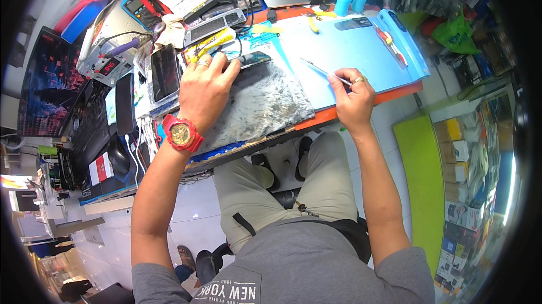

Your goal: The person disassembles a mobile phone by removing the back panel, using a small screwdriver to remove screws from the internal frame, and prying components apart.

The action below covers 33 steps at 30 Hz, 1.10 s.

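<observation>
My left hand (206, 83), with a red watch (181, 133) on its wrist, reaches over the far left of a stained grey-and-white work mat (259, 103). Its fingers are curled down, and the tips and whatever they grip are hidden. Just right of those fingers, a dark phone or phone part (254, 59) lies at the mat's far edge. Pinched in my right hand (355, 98) is a slim, pointed metal tool (320, 68), tip toward the left, above a light-blue mat (322, 44). Its exact kind is unclear.
Phones (165, 72) and a yellow packet (214, 41) crowd the left, beside a soldering station (107, 66) and a monitor (45, 83). Two blue bottles (343, 0) stand at the back. Several hand tools (390, 46) lie right. The orange table edge (395, 94) runs in front.
</observation>
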### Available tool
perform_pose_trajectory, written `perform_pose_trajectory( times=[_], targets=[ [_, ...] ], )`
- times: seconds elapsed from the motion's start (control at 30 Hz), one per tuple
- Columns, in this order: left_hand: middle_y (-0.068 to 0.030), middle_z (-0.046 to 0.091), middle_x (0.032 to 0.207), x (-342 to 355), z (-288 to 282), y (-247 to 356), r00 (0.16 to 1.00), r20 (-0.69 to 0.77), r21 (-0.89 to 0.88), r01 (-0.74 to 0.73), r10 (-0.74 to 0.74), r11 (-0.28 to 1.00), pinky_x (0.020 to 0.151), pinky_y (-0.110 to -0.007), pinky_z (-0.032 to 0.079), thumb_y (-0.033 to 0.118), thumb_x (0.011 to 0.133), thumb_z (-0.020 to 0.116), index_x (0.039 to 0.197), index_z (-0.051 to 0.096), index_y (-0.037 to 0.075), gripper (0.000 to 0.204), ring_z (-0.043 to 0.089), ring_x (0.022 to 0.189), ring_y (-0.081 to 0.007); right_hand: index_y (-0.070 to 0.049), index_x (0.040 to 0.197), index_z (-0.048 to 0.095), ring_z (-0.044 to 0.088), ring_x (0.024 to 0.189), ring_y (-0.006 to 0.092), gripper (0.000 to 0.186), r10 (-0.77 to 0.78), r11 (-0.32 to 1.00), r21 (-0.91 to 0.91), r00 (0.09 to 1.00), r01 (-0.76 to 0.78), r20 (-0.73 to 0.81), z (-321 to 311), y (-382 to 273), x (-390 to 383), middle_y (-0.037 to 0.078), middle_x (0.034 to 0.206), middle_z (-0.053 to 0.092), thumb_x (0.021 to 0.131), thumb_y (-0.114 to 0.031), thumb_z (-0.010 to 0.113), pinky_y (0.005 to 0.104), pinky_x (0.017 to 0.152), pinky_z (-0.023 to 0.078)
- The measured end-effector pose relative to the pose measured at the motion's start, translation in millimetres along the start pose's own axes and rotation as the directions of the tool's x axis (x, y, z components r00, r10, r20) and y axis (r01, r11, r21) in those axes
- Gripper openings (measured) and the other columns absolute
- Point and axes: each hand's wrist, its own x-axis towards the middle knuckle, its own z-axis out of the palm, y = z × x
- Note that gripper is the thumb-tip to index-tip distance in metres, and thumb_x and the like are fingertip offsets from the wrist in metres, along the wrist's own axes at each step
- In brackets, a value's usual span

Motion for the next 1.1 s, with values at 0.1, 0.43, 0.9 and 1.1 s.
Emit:
perform_pose_trajectory(
  times=[0.1,0.43,0.9,1.1],
  targets=[
    [-0.0043,0.064,0.095,0,0,-1,1.0,0.016,0.005,-0.01,0.01,1.0,0.075,-0.041,0.053,0.006,0.085,0.066,0.111,0.072,0.015,0.029,0.067,0.091,-0.0257,-0.005,0.094,0.074,0.071,0.077,0.028,0.012,0.003,1.0,0.004,1.0,-0.003,0.0,-2,0,-2,0.01,0.087,0.075,0.092,-0.013,0.083,0.04,0.068,0.055],
    [-0.0043,0.064,0.095,-2,3,0,0.999,0.023,0.008,0.024,-0.024,1.0,0.074,-0.04,0.053,0.003,0.083,0.067,0.112,0.072,0.014,0.031,0.068,0.089,-0.0254,-0.005,0.095,0.074,0.071,0.077,0.0269,0.011,-0.001,1.0,0.02,1.0,0.001,-0.004,0,1,-2,0.01,0.087,0.074,0.093,-0.012,0.082,0.0388,0.068,0.055],
    [-0.0095,0.071,0.106,-28,-8,4,0.715,0.068,-0.631,0.571,-0.696,0.525,0.083,-0.034,0.055,0.004,0.098,0.074,0.117,0.07,-0.001,0.02,0.07,0.093,-0.019,0.0,0.111,0.069,0.069,0.094,0.028,0.027,0.241,0.969,-0.089,0.823,-0.229,0.515,-3,-62,39,0.012,0.099,0.074,0.098,-0.022,0.076,0.0415,0.089,0.053],
    [-0.0037,0.073,0.106,-40,-11,-1,0.634,0.218,-0.746,0.599,-0.742,0.292,0.082,-0.026,0.053,0.005,0.102,0.073,0.12,0.067,-0.003,0.021,0.065,0.093,-0.0081,-0.002,0.104,0.071,0.07,0.105,0.0348,0.046,-0.052,0.964,-0.178,0.801,0.195,0.597,56,-74,41,0.015,0.103,0.076,0.083,-0.039,0.089,0.0524,0.109,0.041]
  ],
)
